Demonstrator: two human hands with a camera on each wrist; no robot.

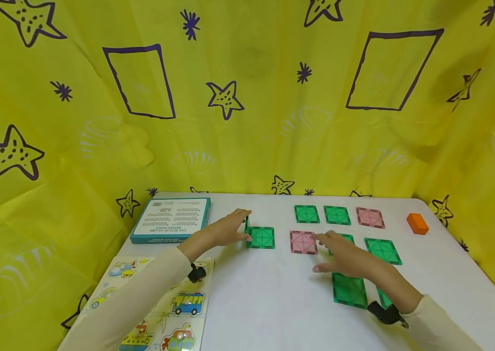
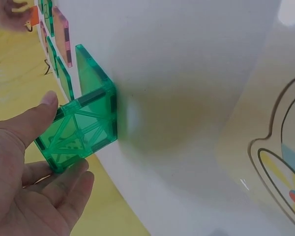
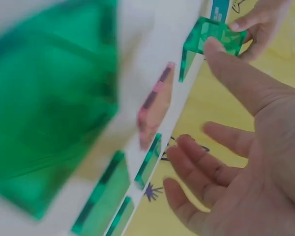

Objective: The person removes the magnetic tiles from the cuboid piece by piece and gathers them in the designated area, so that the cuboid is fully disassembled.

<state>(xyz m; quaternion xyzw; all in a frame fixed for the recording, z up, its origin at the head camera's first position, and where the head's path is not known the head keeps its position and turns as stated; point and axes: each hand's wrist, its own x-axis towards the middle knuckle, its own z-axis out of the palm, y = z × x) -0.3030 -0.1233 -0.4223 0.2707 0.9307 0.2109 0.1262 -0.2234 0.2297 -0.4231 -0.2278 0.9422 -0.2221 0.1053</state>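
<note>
My left hand (image 1: 229, 228) holds a square green magnetic tile (image 2: 78, 130) on edge, thumb on its top side and fingers beneath in the left wrist view. That tile stands upright along the left side of a flat green tile (image 1: 262, 237) on the table. The two appear to meet at the edge. My right hand (image 1: 346, 256) hovers with spread, relaxed fingers beside a flat pink tile (image 1: 303, 242). Nothing sits in its grasp. Below and behind it lie more green tiles (image 1: 349, 290), partly covered by the hand and arm.
Further back on the white table lie two green tiles (image 1: 336, 215) and a pink tile (image 1: 370, 217). An orange block (image 1: 417, 224) is at the far right. On the left are a teal-edged box (image 1: 170, 219) and a vehicle puzzle board (image 1: 164, 312). A yellow curtain (image 1: 247, 141) surrounds the table.
</note>
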